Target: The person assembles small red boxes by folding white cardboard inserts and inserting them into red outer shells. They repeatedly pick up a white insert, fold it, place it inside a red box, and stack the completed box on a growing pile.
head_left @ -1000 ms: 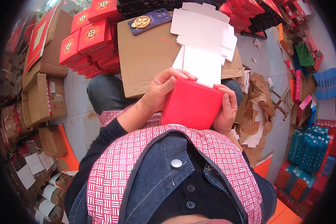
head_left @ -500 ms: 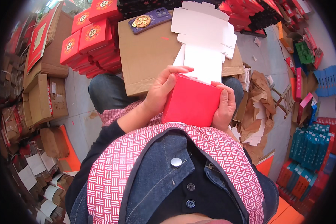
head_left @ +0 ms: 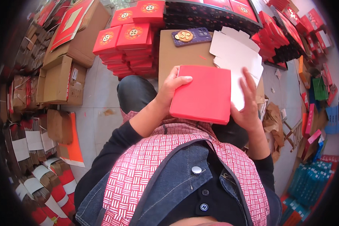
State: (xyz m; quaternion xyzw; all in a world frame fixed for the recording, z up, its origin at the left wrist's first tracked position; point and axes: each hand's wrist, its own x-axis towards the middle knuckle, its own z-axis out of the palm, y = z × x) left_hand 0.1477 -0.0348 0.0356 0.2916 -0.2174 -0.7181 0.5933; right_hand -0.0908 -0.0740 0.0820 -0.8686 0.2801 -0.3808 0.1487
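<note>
A flat square red box is held over my lap, its plain broad face turned up. My left hand grips the box's left edge, thumb on top and fingers underneath. At its right side my right hand is open with fingers spread and slightly blurred; the thumb is close to the box's edge, and I cannot tell whether it touches. Beyond the box, flat white die-cut card blanks lie on a brown cardboard carton, partly hidden by the box and my right hand.
A phone with a round gold ornament lies on the carton. Stacked red boxes with round emblems stand at the far left, beside a black patterned tray. An opened carton and paper bundles line the left; crumpled brown paper lies right.
The red box has tipped so its broad face shows. My right hand has let go of its side and opened. The view has shifted, moving the surroundings rightward.
</note>
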